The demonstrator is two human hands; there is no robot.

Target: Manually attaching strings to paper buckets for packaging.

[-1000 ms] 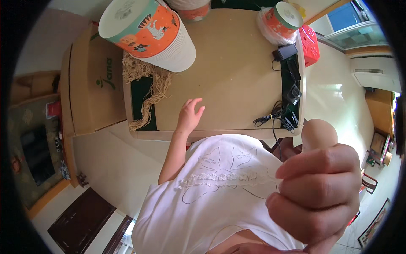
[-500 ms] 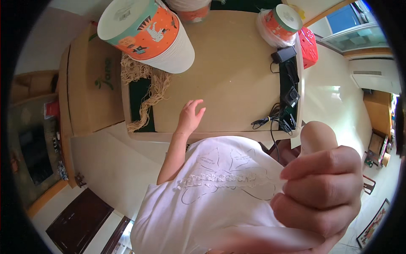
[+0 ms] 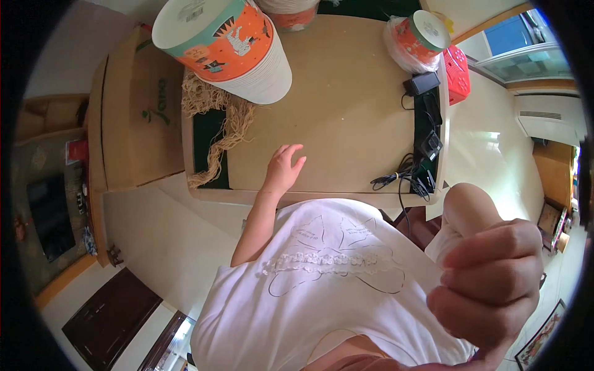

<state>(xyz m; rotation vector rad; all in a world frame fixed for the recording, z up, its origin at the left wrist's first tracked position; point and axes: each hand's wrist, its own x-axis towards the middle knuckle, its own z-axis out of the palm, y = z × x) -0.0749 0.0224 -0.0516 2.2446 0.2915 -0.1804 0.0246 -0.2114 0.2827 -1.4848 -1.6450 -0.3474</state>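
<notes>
- Tan strings [image 3: 236, 127] lie beside stacked paper cups [image 3: 244, 49].
- My left hand [image 3: 283, 169], empty, fingers loosely parted, is over the near part of the brown board [image 3: 346, 111].
- Black cables [image 3: 406, 167] lie at its right.
- My right hand [image 3: 494, 281] curls closed near the camera; I cannot tell its contents.

Right hand [image 3: 492, 281]: palm hidden | large cup stack [image 3: 247, 59], rear stack [image 3: 297, 17]: cut off (upper edge)

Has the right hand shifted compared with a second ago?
Yes. The right hand has shifted rightward and slightly lower in the picture, farther from the bundled black cable, which sits in nearly the same spot.
</notes>
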